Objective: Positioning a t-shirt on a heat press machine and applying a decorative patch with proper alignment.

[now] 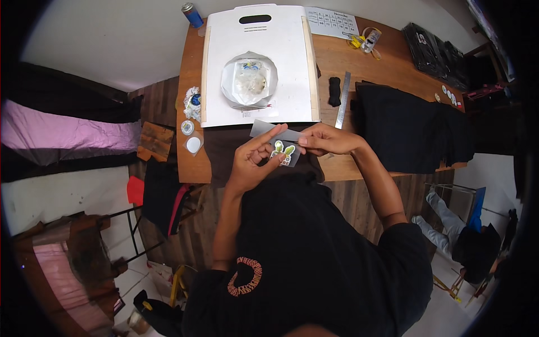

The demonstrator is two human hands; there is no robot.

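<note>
My left hand [255,158] grips a small printed sticker [287,152] with green leaf shapes on a translucent sheet, thumb on its front. Between both hands runs a translucent strip [269,129]; the fingertips of my right hand [322,140] pinch its right end. Whether strip and sticker sheet are one piece, I cannot tell. Just beyond the hands lies a white board [290,84] with an oval slot, and on it a faceted white bowl-like container [227,80] holding clear plastic pieces. Dark brown fabric [227,156] is under the board's near edge.
A steel ruler [343,101], a black bundle [334,91] and black folded fabric [396,126] lie right on the wooden table [337,54]. Round stickers [193,144] and a blue can [193,16] stand left. Another person [471,248] is at the lower right.
</note>
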